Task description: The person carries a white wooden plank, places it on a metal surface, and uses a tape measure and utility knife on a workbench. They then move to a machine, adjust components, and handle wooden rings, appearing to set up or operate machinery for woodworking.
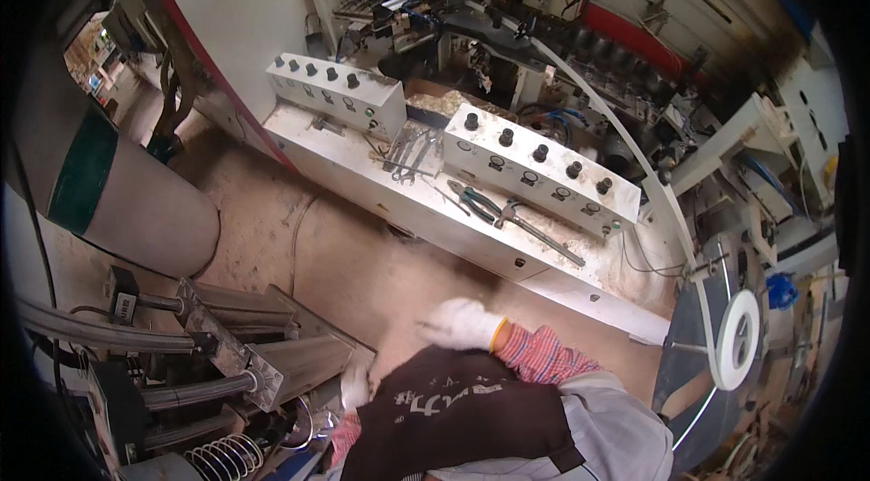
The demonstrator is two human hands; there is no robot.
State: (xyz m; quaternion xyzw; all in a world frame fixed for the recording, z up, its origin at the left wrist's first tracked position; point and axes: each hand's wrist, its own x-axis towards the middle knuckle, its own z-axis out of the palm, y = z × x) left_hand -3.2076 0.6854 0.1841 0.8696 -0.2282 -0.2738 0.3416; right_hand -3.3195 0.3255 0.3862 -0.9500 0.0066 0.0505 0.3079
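My right hand point(460, 325), in a white glove with a yellow cuff, is held in front of my dark apron point(435, 399). Its fingers point left, loosely bent and somewhat apart, and nothing shows in them. My left hand point(355, 388), also gloved in white, is low beside the apron, near a metal frame point(272, 372). Its fingers are too small and partly hidden to read. Beyond my hands, pliers point(478, 203) with dark green grips and a hammer point(544, 232) lie on a white machine ledge point(362, 174). Several wrenches point(412, 155) lie farther left on it.
Two white control boxes point(544, 164) with black knobs stand on the ledge. Machine parts and cables fill the back. At right, a white strip runs down to a reel point(739, 339). A large grey cylinder point(154, 209) with a green band stands left. Metal rods and a coil spring point(225, 458) are lower left.
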